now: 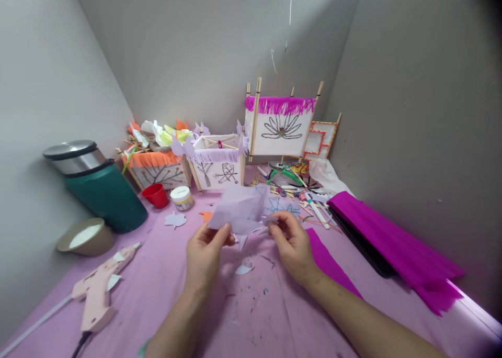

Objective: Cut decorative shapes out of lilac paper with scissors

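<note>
Both hands hold up a thin lilac paper (239, 209) over the middle of the table. My left hand (207, 248) pinches its lower left edge between thumb and fingers. At its right side, my right hand (290, 243) is closed on a small lilac piece near the paper; whether the two are joined is hard to tell. Below them a pale scrap (244, 268) lies on the pink-purple cloth (251, 326). Behind stands a white box with lilac fringe (217, 169).
A glue gun (100, 290), bowl (88, 237), green bottle (104, 190), red cup (156, 196) and white jar (181, 198) stand left. Magenta paper (392, 237) lies right. Behind are an orange-fringed box (157, 172), a magenta-fringed box (280, 133) and green-handled pliers (290, 175).
</note>
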`<state>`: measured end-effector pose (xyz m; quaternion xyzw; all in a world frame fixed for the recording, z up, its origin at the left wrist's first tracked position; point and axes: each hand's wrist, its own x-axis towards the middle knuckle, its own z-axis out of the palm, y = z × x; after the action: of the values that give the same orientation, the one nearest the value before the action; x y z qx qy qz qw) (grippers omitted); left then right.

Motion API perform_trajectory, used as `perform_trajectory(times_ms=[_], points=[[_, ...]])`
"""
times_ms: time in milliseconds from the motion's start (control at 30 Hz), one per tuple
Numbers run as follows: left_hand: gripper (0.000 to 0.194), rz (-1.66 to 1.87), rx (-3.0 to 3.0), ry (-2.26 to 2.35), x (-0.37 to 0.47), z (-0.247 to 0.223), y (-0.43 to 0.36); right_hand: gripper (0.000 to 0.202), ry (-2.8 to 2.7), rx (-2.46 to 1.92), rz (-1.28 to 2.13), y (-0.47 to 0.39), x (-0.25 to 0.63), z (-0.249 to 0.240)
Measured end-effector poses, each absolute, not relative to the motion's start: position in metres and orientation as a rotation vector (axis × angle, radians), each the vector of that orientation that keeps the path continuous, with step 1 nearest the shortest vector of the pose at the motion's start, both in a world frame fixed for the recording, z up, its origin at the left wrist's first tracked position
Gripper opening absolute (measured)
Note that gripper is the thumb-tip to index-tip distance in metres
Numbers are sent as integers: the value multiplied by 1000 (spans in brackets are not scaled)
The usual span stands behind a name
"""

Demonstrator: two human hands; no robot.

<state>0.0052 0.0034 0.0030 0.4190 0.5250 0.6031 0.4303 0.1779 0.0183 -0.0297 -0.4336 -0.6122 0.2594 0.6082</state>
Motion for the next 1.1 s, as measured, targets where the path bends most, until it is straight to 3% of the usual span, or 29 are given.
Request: perform_trajectory(times_ms=[167,600,833,967,1100], points=[[28,1309,753,1247,9,-4,10,14,-1493,-1008,760,16,173,-33],[37,1129,845,1145,17,-12,6,9,-1643,-1133,811,15,159,-38],[5,1261,594,1194,9,-8,14,17,-1535,-1119,662,15,168,-31],[12,1280,449,1130,5,-3,15,35,-1631,-1119,799,10,169,-30],[9,1305,442,1040,10,-4,14,21,-1648,-1089,1030,6,157,-36]])
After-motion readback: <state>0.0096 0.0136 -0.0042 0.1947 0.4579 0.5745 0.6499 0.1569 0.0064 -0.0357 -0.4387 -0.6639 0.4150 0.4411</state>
